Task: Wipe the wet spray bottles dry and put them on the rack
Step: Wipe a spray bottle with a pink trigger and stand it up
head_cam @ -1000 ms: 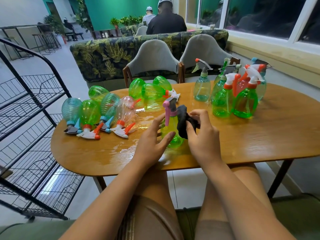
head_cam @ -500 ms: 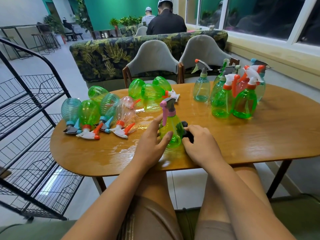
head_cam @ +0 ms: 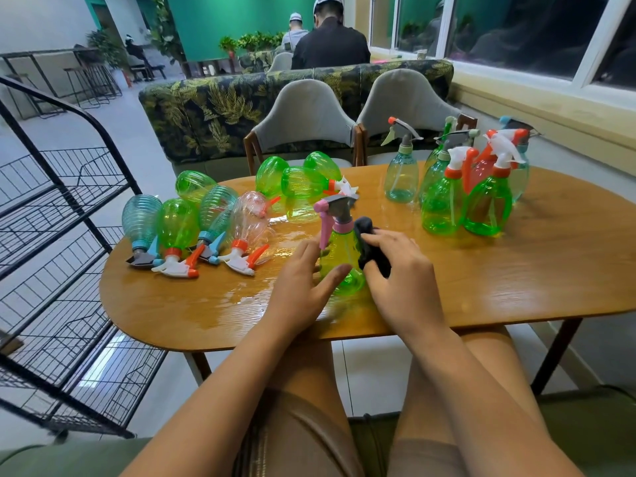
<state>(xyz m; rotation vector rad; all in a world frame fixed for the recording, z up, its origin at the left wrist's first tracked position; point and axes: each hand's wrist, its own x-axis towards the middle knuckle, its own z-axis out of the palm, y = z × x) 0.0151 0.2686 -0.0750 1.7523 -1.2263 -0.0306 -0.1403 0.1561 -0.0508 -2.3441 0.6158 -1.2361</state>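
Near table [head_cam: 241, 339] edge, left hand [head_cam: 299, 287] grips bottle [head_cam: 340, 258], right hand [head_cam: 404, 284] grips cloth [head_cam: 373, 261].

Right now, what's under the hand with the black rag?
Under the right hand is a black cloth, pressed against the green bottle with the pink trigger. The hand hides part of the cloth and the table beneath it.
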